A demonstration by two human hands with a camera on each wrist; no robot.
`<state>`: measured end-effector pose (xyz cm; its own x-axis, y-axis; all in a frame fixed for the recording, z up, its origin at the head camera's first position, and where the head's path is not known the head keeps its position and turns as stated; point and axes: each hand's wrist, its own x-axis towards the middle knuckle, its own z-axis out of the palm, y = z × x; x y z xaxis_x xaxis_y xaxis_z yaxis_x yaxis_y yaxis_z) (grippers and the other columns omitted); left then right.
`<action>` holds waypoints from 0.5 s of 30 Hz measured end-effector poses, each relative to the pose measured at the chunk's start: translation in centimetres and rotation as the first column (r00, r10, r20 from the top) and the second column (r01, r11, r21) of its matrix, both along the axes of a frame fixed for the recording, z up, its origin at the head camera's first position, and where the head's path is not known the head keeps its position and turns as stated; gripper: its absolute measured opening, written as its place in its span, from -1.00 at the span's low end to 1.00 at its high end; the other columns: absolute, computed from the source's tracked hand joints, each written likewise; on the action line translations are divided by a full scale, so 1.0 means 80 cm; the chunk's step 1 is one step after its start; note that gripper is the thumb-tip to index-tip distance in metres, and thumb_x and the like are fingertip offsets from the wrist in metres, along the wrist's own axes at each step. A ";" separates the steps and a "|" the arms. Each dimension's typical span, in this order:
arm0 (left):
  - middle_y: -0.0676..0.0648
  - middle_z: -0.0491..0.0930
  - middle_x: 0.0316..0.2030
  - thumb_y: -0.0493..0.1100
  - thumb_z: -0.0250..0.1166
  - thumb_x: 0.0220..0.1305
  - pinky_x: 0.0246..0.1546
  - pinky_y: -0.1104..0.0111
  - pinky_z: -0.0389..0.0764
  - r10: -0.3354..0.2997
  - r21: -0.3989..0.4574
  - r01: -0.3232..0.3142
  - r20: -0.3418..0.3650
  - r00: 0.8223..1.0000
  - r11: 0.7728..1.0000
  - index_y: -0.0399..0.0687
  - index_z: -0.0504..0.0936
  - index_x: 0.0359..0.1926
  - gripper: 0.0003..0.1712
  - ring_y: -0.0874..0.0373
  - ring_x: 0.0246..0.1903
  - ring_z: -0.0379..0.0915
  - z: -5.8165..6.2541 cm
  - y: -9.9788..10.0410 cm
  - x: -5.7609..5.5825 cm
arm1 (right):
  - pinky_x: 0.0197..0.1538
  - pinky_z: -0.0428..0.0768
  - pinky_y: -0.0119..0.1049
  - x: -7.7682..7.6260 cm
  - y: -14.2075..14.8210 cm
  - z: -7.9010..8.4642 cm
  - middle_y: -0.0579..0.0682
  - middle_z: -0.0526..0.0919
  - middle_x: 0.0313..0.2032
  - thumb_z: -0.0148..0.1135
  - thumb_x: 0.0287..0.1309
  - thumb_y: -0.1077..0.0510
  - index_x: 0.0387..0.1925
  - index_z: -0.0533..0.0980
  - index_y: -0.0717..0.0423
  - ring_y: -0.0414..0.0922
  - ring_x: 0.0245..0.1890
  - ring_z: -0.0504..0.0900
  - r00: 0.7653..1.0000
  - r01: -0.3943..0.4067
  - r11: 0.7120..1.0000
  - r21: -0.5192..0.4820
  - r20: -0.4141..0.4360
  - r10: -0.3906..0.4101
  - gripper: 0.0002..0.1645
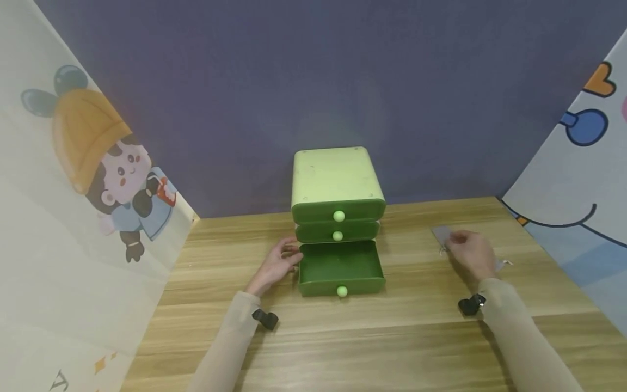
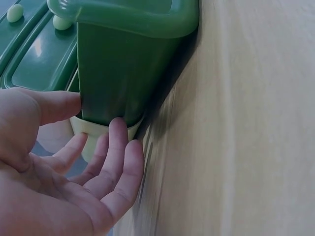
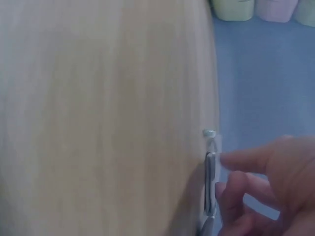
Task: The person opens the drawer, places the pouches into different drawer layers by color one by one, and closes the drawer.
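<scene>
A small cabinet (image 1: 335, 177) with a light green top and dark green drawers stands against the back wall. Its bottom drawer (image 1: 338, 287) is pulled out, and the inside looks bare. My left hand (image 1: 278, 264) is at the drawer's left side, its fingers loosely bent. In the left wrist view the thumb reaches the drawer's side wall (image 2: 118, 73), with the fingertips by the cabinet's pale rim. Over on the right, my right hand (image 1: 471, 251) is just above a flat grey piece (image 1: 441, 233). The right wrist view shows a thin silvery object (image 3: 210, 182) edge-on beside the fingertips.
Two closed drawers with round knobs (image 1: 339, 216) sit above the pulled-out one. Another grey piece with a cord (image 1: 505, 263) shows partly behind the right hand. Printed walls (image 1: 147, 185) border the wooden table (image 1: 343, 348) on both sides.
</scene>
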<state>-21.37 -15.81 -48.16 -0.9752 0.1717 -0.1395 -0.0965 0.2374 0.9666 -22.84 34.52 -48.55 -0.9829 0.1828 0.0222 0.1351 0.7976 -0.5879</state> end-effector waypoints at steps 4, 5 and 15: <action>-0.41 0.44 0.38 -0.26 0.30 0.49 0.01 0.20 0.79 0.000 -0.009 0.000 0.006 1.000 1.000 -0.20 0.30 0.56 -0.30 -0.26 0.26 0.55 0.000 -0.001 0.000 | 0.09 0.61 0.30 -0.005 0.007 -0.002 0.43 0.61 0.26 0.20 0.45 -0.06 0.32 0.53 0.33 0.44 0.19 0.59 0.998 -0.005 0.999 0.045 0.070 0.002 -0.37; -0.41 0.44 0.38 -0.26 0.30 0.49 0.01 0.20 0.79 0.001 -0.013 -0.001 0.006 1.000 1.000 -0.20 0.30 0.56 -0.30 -0.27 0.26 0.55 0.001 -0.001 0.000 | 0.10 0.60 0.32 -0.007 0.009 -0.001 0.45 0.58 0.28 0.20 0.46 -0.07 0.32 0.53 0.34 0.47 0.20 0.57 0.996 -0.010 0.999 0.054 0.090 0.005 -0.35; -0.40 0.44 0.38 -0.26 0.30 0.49 0.00 0.21 0.78 0.000 -0.024 0.001 0.017 1.000 1.000 -0.19 0.32 0.55 -0.31 -0.27 0.29 0.53 0.001 -0.001 0.000 | 0.19 0.56 0.42 -0.010 0.013 0.013 0.54 0.50 0.31 0.19 0.47 -0.13 0.26 0.56 0.36 0.54 0.23 0.50 0.983 -0.047 0.996 0.075 0.179 0.033 -0.34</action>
